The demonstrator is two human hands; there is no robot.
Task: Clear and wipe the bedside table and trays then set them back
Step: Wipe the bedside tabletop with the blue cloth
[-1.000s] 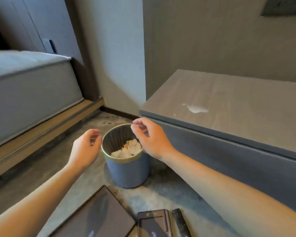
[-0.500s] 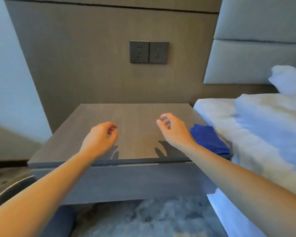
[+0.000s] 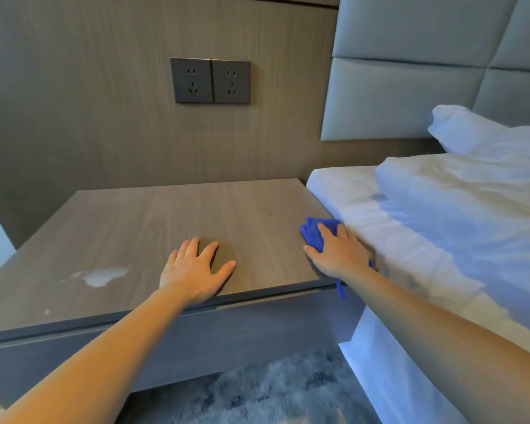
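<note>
The bedside table (image 3: 153, 221) has a bare grey wood-grain top with a whitish smear (image 3: 100, 275) near its front left. My left hand (image 3: 193, 270) lies flat on the top near the front edge, fingers spread, holding nothing. A blue cloth (image 3: 314, 231) sits at the table's right front corner against the bed. My right hand (image 3: 338, 254) presses down on the cloth, covering most of it. No trays are in view.
A bed with white sheets (image 3: 441, 228) and a pillow (image 3: 471, 133) adjoins the table on the right, with a padded headboard (image 3: 410, 71) behind. Two wall sockets (image 3: 210, 81) sit above the table. Grey carpet (image 3: 273, 390) lies below.
The view turned from the waste bin on the floor to the table. Both hands came down: the left now lies flat on the top, the right moved right onto the blue cloth.
</note>
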